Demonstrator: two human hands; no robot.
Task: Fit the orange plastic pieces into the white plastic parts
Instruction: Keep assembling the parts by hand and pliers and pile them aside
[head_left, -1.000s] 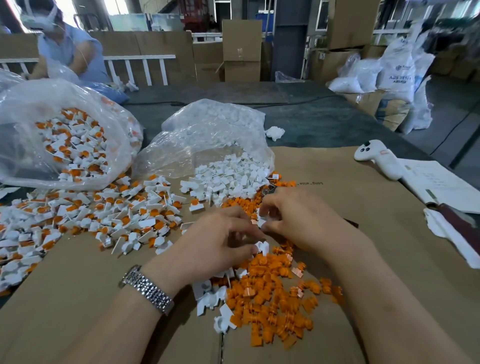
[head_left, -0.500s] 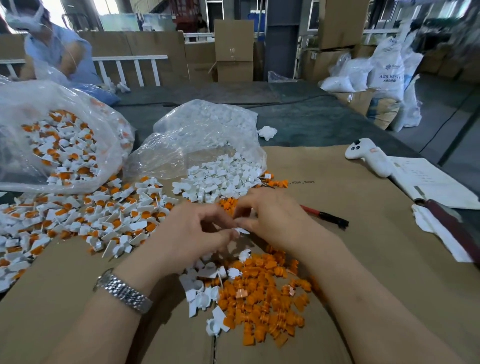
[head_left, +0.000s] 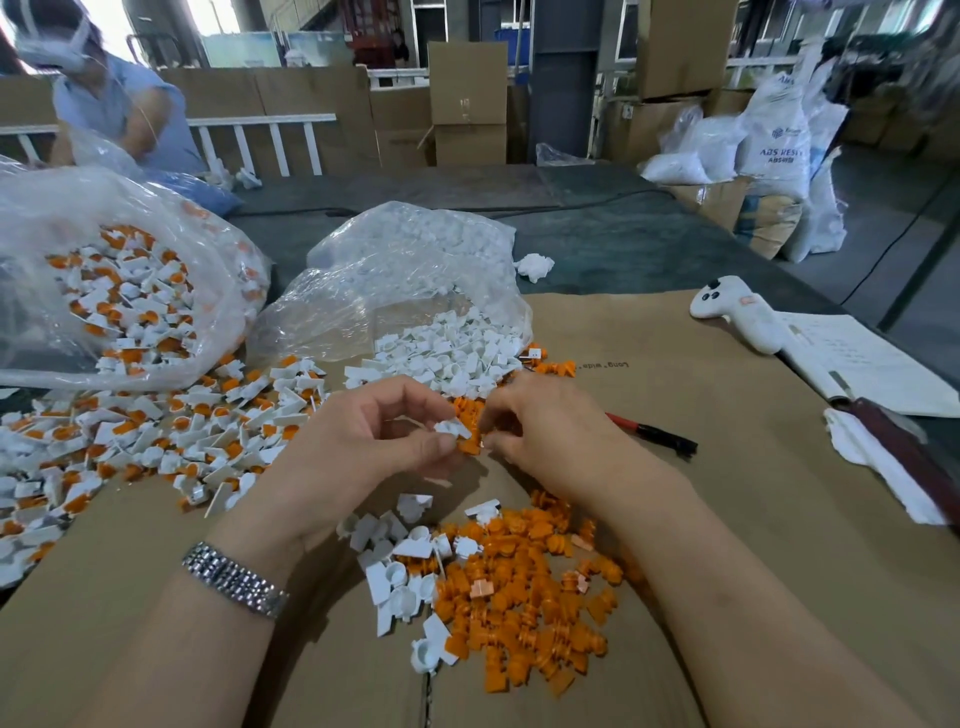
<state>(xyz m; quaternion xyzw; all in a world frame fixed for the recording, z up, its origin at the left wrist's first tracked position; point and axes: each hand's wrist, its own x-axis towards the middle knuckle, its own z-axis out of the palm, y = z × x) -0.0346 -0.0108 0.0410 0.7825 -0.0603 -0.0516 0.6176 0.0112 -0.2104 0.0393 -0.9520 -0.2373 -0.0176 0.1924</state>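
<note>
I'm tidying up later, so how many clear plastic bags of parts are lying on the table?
2. One clear bag at the far left holds assembled white-and-orange pieces; the other bag, in the middle behind the hands, spills plain white parts. Others may lie outside the view.

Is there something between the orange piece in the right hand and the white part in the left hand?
Nothing visible does. The left hand pinches a white part, and the right hand holds an orange piece right beside it, just below. The two look almost touching; whether the piece has entered the part I cannot tell.
</note>
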